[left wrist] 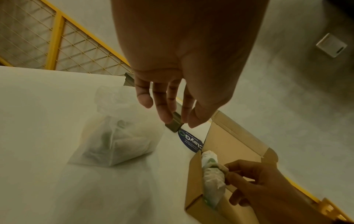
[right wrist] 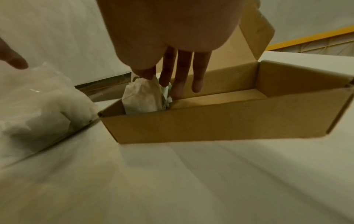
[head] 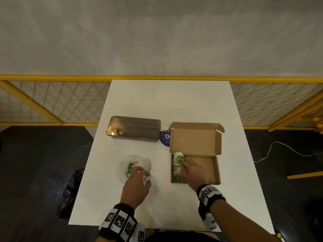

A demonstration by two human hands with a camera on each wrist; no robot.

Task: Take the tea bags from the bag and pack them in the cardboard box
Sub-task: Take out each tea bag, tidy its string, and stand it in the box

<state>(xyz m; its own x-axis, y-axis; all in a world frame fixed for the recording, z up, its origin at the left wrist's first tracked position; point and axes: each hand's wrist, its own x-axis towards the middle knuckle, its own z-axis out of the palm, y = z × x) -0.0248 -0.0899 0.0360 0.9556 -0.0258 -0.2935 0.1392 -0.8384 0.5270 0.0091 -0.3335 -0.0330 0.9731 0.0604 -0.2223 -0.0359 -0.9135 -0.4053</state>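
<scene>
— Left side of the white desk (head: 192,105)?
— Translucent white plastic bag (head: 130,165) lying there, green-labelled tea bags faintly visible through it. Left hand (head: 135,186) just above the bag's near edge, fingers (left wrist: 165,106) relaxed and spread, grip released, nothing held.
— And the right?
— Open brown cardboard box (head: 215,169), lid flap standing up at the far side. White paper tea bags with green tags (head: 178,163) lined up on edge along the box's left wall. Right hand (head: 194,173) reaching into the box, thumb and forefinger pinching the top of one tea bag (right wrist: 142,97) at the near end of the row; other fingers (right wrist: 199,74) extended downward beside it. Right part of the box floor bare cardboard.
— Anything else on the desk?
— Smoky grey translucent rectangular case (head: 133,128), lid closed, lying beyond the plastic bag. Round purple sticker with white lettering (head: 165,138) between that case and the box, partly hidden by the box's flap. Yellow-framed mesh panel (head: 52,100) behind the desk.
</scene>
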